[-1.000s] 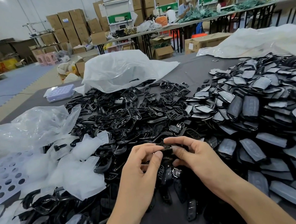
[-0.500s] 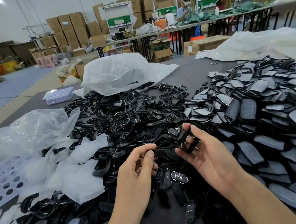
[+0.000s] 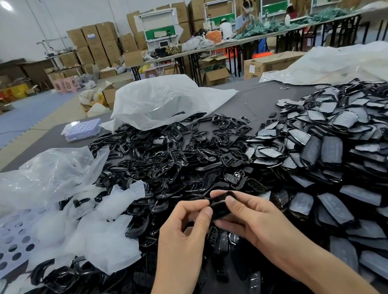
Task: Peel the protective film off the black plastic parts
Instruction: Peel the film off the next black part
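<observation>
- Head view, workshop bench: pinches one small glossy black plastic part [image 3: 220,209] between both hands, just above the heap at the near edge of the dark grey tabletop [image 3: 259,101].
- Clamps the part's left end with the left hand [image 3: 184,226], thumb and forefinger curled onto it.
- Grips the right end with the right hand [image 3: 251,216], thumb on top, fingers underneath.
- Cannot tell whether film covers the held part.
- Faces a mound of black plastic shells under dull grey film [image 3: 339,150] on the right and a heap of shiny black plastic frames [image 3: 164,156] straight ahead.
- Has crumpled clear plastic bags [image 3: 41,174] and a white perforated sheet [image 3: 3,245] at left.
</observation>
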{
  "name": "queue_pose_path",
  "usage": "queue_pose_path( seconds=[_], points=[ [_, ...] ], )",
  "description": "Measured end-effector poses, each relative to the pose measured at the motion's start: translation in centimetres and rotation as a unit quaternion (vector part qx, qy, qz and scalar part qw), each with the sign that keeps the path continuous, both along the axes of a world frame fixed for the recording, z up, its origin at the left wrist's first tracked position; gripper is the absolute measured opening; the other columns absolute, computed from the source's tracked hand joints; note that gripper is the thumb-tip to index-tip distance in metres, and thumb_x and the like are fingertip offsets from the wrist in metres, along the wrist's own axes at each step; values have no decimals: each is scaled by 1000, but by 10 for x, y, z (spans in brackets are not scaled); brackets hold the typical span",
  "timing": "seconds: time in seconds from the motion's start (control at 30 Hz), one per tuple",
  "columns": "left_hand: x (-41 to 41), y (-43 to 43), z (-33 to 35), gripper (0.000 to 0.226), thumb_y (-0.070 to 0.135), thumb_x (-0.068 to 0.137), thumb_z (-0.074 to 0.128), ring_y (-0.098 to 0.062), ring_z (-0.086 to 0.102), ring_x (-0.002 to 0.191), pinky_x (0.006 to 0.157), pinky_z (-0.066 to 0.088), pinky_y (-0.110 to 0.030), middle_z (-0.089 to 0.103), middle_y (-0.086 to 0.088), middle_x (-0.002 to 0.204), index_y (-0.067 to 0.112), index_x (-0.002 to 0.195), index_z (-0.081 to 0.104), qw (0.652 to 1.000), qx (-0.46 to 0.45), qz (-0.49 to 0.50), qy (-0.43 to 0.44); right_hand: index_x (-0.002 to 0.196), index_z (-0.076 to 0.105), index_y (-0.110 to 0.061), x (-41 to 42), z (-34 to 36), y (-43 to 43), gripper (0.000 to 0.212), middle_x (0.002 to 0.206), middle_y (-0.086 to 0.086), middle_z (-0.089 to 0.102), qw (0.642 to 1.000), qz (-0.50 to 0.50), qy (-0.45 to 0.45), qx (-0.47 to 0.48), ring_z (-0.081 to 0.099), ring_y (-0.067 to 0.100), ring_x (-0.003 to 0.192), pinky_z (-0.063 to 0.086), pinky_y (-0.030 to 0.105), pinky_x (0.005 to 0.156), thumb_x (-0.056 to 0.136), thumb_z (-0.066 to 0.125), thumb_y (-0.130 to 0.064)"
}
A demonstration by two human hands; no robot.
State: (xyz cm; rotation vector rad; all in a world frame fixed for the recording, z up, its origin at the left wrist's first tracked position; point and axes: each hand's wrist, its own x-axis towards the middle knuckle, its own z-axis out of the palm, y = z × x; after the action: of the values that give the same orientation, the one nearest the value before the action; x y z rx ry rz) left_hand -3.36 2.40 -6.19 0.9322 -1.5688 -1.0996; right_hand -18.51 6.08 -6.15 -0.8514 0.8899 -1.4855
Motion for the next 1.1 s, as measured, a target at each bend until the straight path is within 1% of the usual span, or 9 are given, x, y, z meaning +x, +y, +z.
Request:
queue_pose_path(
  seconds=[0.3,0.37,0.47,0.57,0.63,0.73,0.87,0.93,1.1],
  points=[
    [6,-4,5,33,16,95,64,-7,62,75,71,51,-16,70,3,86,47,106,64,998,4,-50,-31,114,76,-17,0,4,6,28,106,10,76,999,43,20,-20,73,17,94,57,24,88,94,57,-21],
    [7,-5,3,38,18,94,65,0,59,72,70,46,-11,67,10,88,54,106,60,993,-62,-10,-97,113,76,-18,2,2,5,25,109,8,76,999,36,33,-18,72,15,100,56,23,89,96,57,-16],
    [7,-3,2,39,29,93,64,6,58,88,77,41,-6,60,29,102,62,108,51,960,-182,54,-208,103,79,-25,6,-1,3,29,105,2,77,993,-37,113,-23,73,17,103,57,21,85,99,58,-6],
    [10,-4,0,25,41,97,51,6,56,93,79,45,-13,59,29,102,52,119,49,941,-218,91,-243,98,77,-34,5,-1,1,32,99,-3,78,970,-128,201,-38,76,16,92,58,21,80,98,61,-7],
    [13,-7,-2,25,44,97,44,3,55,93,79,48,-18,58,26,98,41,121,52,931,-228,109,-262,98,75,-36,-2,-2,0,29,97,-6,78,956,-197,212,-35,77,14,89,58,19,77,99,61,-10],
    [13,-10,-1,23,37,98,51,-7,57,97,87,48,-30,61,19,102,30,116,62,898,-253,91,-347,99,73,-28,-17,-2,-1,20,95,-5,78,944,-285,165,-28,76,13,87,56,16,74,99,62,-12],
    [0,-10,2,26,39,97,55,-17,56,100,88,46,-34,61,11,107,28,118,65,849,-292,49,-438,100,69,-23,-23,-1,-4,12,89,-8,78,927,-355,122,-30,76,9,82,53,11,68,99,62,-13],
    [-11,-9,4,27,39,98,54,-17,55,102,89,45,-34,60,10,110,29,121,64,848,-299,31,-436,101,67,-24,-23,0,-4,11,86,-13,78,916,-382,112,-39,76,8,83,52,9,68,100,61,-15],
    [-46,-16,9,38,47,103,40,-14,43,123,103,32,-30,53,14,130,34,137,51,844,-255,-20,-471,102,63,-27,-27,7,-1,12,88,-16,77,889,-444,91,-63,75,7,84,53,10,71,101,58,-16]
  ],
)
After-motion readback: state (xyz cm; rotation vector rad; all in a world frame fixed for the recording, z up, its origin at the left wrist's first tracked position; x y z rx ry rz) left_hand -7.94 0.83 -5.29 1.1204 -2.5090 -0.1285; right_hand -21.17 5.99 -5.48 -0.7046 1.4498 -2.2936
